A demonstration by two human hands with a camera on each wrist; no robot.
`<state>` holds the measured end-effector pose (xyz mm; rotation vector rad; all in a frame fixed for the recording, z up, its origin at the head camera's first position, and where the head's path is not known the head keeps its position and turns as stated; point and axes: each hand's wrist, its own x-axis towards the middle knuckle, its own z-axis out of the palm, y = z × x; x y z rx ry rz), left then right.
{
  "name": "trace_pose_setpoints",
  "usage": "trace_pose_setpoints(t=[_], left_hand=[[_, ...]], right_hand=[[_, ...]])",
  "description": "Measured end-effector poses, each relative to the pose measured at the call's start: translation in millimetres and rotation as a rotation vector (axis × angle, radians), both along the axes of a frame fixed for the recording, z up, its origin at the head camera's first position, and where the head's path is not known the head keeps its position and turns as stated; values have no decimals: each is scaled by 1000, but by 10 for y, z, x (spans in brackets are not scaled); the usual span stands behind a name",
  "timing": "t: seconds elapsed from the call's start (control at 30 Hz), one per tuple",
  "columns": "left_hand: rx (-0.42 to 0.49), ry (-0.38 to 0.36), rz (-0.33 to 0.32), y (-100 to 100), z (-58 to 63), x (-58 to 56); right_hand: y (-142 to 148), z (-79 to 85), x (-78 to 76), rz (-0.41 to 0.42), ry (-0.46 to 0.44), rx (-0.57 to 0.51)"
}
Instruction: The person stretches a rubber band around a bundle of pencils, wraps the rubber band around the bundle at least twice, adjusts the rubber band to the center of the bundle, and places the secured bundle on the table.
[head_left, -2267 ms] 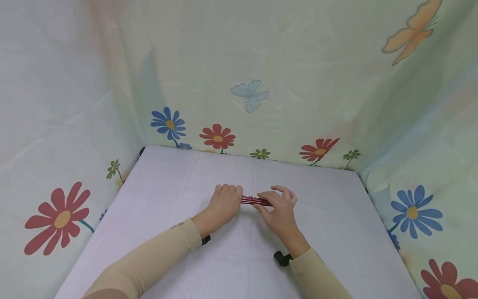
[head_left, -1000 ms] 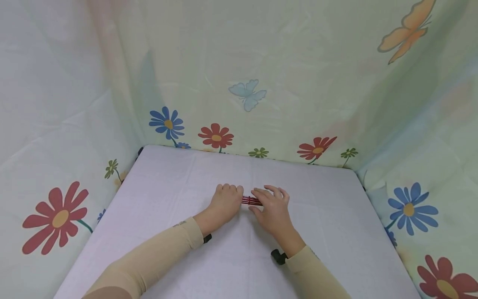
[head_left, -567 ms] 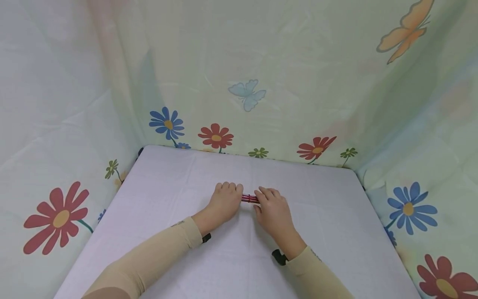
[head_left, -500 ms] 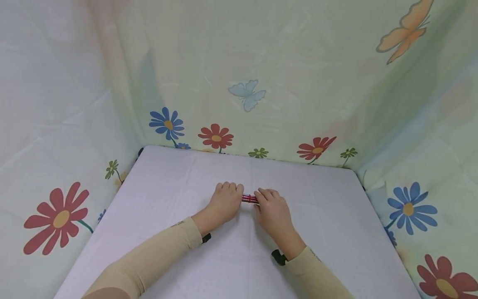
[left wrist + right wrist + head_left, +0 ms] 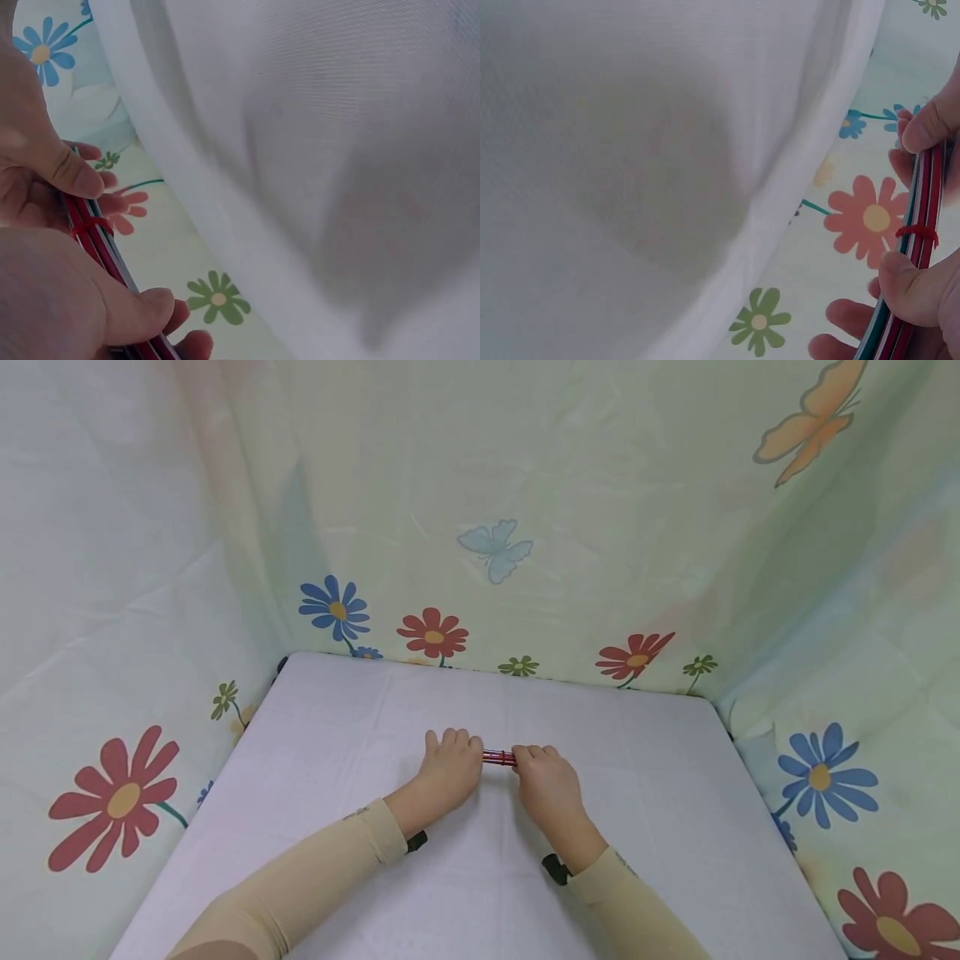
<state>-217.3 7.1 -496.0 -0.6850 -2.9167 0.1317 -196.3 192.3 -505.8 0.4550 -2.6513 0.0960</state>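
A bundle of slim pencils [image 5: 498, 757], red and dark with pale stripes, is held level above the table, crossing between the two hands. A thin red band [image 5: 917, 232] wraps round its middle. My left hand [image 5: 450, 770] grips the left end, the thumb lying along the pencils. At the other end, my right hand [image 5: 551, 787] holds the bundle between thumb and curled fingers. Both wrist views show the thumbs pressed on top and fingers beneath. Only the banded middle stays visible from the head; both pencil ends are hidden in the hands.
A white cloth covers the table [image 5: 360, 710] under the hands. Curtains [image 5: 390, 485] printed with flowers and butterflies hang round the back and both sides. Each wrist wears a black camera, such as the right one [image 5: 556, 869].
My right hand has moved left along the bundle, and its raised fingers have come down round the right end. The left hand keeps its hold with a small shift of the fingers.
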Motion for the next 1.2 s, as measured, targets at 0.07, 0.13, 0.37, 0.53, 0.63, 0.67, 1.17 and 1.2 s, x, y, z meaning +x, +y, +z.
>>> trace_pose_setpoints(t=[0.07,0.13,0.37,0.53,0.63,0.67,1.17,1.2], left_hand=[[14,-13,16,-1,-5,15],[34,-17,24,0,-22,19],[82,30,15,7,-72,5],[77,45,16,27,-68,2],[61,54,27,40,-62,-3],[57,59,29,44,-59,-6],[22,-75,-19,40,-58,-79],[40,-95,-16,37,-56,-86]], right_hand=[[-10,-28,-8,-10,-6,10],[-21,-64,-16,-23,-15,33],[-44,-182,-29,-59,3,87],[-94,-196,-16,-97,-4,51],[-122,-186,0,-119,-15,47],[-128,-181,5,-122,-15,48],[-134,2,-42,-102,-284,38],[-138,-4,-37,-103,-271,27]])
